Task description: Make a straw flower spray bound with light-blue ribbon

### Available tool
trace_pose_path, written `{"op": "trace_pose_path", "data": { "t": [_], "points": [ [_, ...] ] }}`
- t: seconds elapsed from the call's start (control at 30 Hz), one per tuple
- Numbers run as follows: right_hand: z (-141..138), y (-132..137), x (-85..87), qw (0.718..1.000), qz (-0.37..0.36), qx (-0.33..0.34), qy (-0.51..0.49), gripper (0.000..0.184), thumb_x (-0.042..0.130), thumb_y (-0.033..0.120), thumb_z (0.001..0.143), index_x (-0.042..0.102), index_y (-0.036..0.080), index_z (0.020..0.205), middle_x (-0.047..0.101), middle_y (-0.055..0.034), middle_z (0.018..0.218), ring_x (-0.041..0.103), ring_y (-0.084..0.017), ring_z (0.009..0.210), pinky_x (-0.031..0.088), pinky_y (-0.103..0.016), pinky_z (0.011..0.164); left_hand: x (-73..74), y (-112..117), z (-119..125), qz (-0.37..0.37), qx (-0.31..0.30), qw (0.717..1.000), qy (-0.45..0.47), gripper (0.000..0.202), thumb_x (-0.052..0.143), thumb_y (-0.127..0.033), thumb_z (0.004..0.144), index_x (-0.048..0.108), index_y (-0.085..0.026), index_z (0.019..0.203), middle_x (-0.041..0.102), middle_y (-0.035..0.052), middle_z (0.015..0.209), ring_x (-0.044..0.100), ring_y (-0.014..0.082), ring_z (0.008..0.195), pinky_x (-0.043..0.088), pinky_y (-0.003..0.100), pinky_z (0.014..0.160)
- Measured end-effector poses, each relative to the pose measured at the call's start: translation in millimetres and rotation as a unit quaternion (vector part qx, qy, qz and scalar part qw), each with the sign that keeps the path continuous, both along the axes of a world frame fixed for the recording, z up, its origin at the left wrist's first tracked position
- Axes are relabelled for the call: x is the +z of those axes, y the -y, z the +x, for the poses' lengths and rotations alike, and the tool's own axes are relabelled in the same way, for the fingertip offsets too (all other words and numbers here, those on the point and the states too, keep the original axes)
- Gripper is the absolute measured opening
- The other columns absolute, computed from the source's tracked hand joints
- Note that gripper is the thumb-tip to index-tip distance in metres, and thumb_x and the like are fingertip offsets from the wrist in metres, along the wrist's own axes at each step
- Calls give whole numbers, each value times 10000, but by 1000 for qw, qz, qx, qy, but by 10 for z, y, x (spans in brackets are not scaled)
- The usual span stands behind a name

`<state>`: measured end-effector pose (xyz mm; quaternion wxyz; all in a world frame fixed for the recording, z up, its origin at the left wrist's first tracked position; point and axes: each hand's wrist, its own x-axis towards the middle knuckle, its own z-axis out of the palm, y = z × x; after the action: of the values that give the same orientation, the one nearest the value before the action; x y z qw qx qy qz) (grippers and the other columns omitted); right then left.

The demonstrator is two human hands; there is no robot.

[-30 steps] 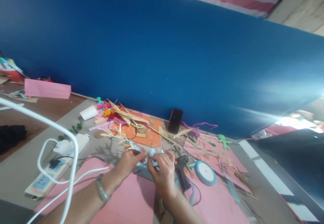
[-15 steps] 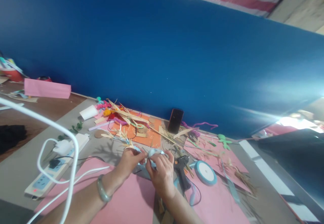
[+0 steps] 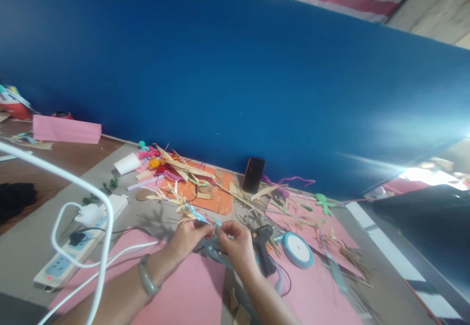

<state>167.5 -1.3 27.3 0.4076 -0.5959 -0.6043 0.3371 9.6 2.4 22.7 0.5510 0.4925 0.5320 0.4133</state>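
My left hand (image 3: 189,238) and my right hand (image 3: 237,244) meet over the table, both pinched on a light blue ribbon (image 3: 218,224) tied round a small bunch of straw stems (image 3: 179,202). The straw sticks out to the left of my left fingers. A loose tail of the ribbon hangs down under my right hand. A green bangle (image 3: 146,276) sits on my left wrist. Pink paper sheets (image 3: 191,290) lie under my forearms.
A black glue gun (image 3: 263,246) and a blue ribbon spool (image 3: 297,250) lie right of my hands. An orange sheet (image 3: 213,195) with straw and pipe cleaners, and a dark phone (image 3: 253,174) against the blue wall, are behind. A power strip (image 3: 69,259) with white cables is at left.
My hands have drawn closer together. The ribbon loop that stood above my right hand has been pulled down tight into a small knot between the fingertips.
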Motion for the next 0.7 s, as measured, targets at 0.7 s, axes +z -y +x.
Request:
{"op": "trace_pose_path", "data": {
  "t": [0.7],
  "points": [
    [283, 129, 117, 996, 25, 34, -83, 349, 501, 471, 929, 630, 184, 776, 557, 16, 604, 504, -139, 561, 425, -246, 567, -97, -88, -38, -8, -19, 994, 106, 266, 697, -375, 744, 676, -124, 656, 674, 41, 606, 587, 150, 582, 440, 248, 592]
  ]
}}
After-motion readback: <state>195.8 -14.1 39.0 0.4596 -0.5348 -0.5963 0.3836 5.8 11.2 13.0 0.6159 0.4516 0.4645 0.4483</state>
